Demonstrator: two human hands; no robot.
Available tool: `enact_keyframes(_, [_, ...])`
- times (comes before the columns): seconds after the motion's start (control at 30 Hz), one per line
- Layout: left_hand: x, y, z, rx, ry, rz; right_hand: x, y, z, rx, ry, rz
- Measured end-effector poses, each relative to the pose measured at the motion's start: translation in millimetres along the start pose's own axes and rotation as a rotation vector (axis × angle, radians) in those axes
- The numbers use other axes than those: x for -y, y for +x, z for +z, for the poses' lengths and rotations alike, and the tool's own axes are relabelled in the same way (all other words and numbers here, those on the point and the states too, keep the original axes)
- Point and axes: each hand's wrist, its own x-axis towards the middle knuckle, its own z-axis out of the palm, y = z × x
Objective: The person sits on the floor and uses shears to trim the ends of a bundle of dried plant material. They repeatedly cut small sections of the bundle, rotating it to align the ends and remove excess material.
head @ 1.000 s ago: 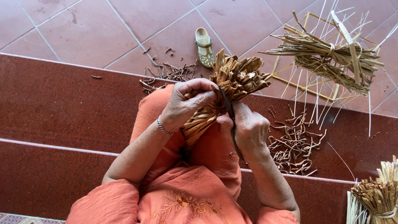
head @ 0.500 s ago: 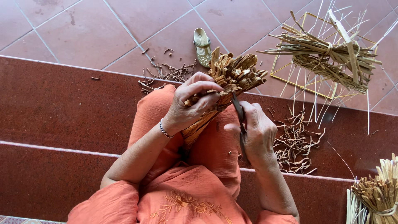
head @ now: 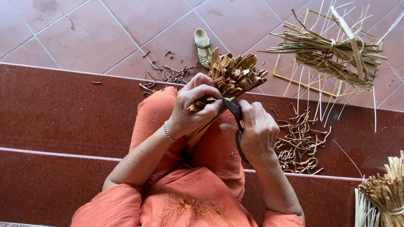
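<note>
I sat on a dark red stone step (head: 63, 109) in an orange dress (head: 189, 201), looking down at my own two hands over my knee; my left hand (head: 194, 107), with a thin silver bracelet (head: 168, 132) at the wrist, was clenched around a bundle of dried straw-coloured strips (head: 233, 75), the fingers (head: 206, 91) curled over its middle and the thumb pressed against its side; the bundle tilted up and away from me, its ragged cut ends fanned out just above that hand and its lower end running down under my palm toward my lap; my right hand (head: 257, 132) sat just beside the left, its fingers closed on a pair of dark scissors (head: 234, 110), whose blades pointed up and met the bundle right at my left thumb; I could not tell whether the blades were parted or closed; on the step to my right lay a loose heap of short curled trimmings (head: 299, 145), and more scraps (head: 174, 75) were scattered along the step's far edge; beyond it, on the reddish tiled floor (head: 84, 29), a single pale sandal (head: 203, 44) lay just past the bundle's tip; further right on the floor stood a thin yellow wire frame (head: 294, 80) with a tied sheaf of long strips (head: 332, 50) lying across it; another tied sheaf (head: 385, 193) showed at the lower right edge.
</note>
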Motion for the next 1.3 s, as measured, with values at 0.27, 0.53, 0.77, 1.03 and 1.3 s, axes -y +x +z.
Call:
enact_keyframes(0.27, [1.2,-1.1,-1.8,0.007,-0.054,-0.04,-2.1,-8.9,15.6,0.003,0.08,0.012])
enact_keyframes(0.53, [-0.7,-0.8,-2.4,0.006,-0.019,0.007,-10.5,-8.4,15.8,-0.062,0.415,0.116])
enact_keyframes(0.77, [-7.0,-11.3,-29.9,0.223,-0.215,-0.017,-2.6,-7.5,1.7,0.109,0.339,-0.001])
enact_keyframes(1.03, [10.3,8.4,-43.8,0.195,-0.747,-0.401,-10.6,-1.6,3.8,0.287,0.484,0.375])
enact_keyframes(1.3, [14.7,15.5,-5.3,-0.061,0.16,-0.18,-7.2,0.5,11.8,0.126,0.323,0.194])
